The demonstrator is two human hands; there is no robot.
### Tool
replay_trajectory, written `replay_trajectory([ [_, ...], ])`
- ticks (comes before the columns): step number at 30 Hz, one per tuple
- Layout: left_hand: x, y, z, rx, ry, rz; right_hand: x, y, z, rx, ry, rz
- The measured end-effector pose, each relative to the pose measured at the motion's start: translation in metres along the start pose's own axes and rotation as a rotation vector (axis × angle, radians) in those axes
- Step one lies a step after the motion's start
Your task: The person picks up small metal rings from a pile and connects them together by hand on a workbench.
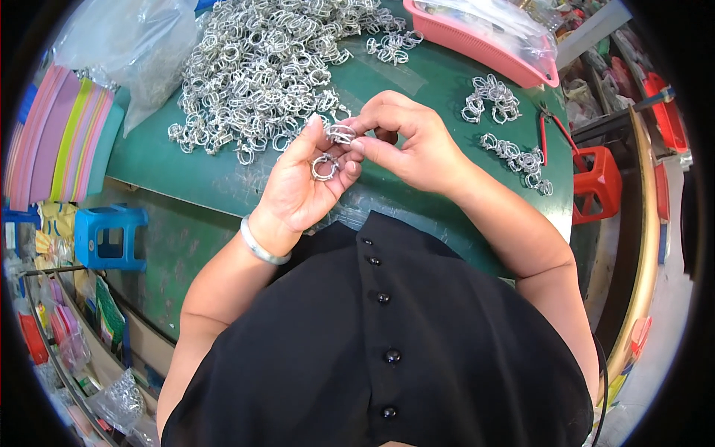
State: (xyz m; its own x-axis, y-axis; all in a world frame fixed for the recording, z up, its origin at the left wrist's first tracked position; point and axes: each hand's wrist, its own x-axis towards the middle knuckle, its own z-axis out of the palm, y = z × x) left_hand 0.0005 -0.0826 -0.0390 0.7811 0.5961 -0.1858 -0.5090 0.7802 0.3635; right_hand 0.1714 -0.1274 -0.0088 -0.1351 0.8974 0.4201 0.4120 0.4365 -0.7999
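Note:
My left hand [292,192] is palm up over the near part of the table, its fingers curled round a silver wire ring [313,170] that lies on them. A second silver wire ring piece [340,134] sits between both hands, at the left fingertips. With thumb and fingers my right hand [424,145] pinches that second piece from the right. Just beyond the hands spreads a large heap of similar silver wire rings [257,71]. How the pieces in my hands join is too small to tell.
Several linked ring clusters [514,158] lie at the right of the green table [417,82], near red-handled pliers [543,138]. A pink basket [477,46] stands at the far right, stacked coloured trays [56,141] at the left. Blue [112,231] and red [602,182] stools flank the table.

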Motion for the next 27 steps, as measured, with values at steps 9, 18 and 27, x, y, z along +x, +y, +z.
replay_trajectory([
  [9,-0.005,-0.004,0.009,-0.035,0.046,-0.045,-0.011,0.007,-0.004,0.130,0.032,0.090],
  [18,-0.003,-0.012,0.002,0.016,0.031,-0.048,-0.018,0.008,-0.013,0.130,-0.021,0.103],
  [27,-0.007,-0.017,0.003,0.177,0.083,-0.111,-0.039,0.017,-0.047,0.165,-0.026,0.416],
])
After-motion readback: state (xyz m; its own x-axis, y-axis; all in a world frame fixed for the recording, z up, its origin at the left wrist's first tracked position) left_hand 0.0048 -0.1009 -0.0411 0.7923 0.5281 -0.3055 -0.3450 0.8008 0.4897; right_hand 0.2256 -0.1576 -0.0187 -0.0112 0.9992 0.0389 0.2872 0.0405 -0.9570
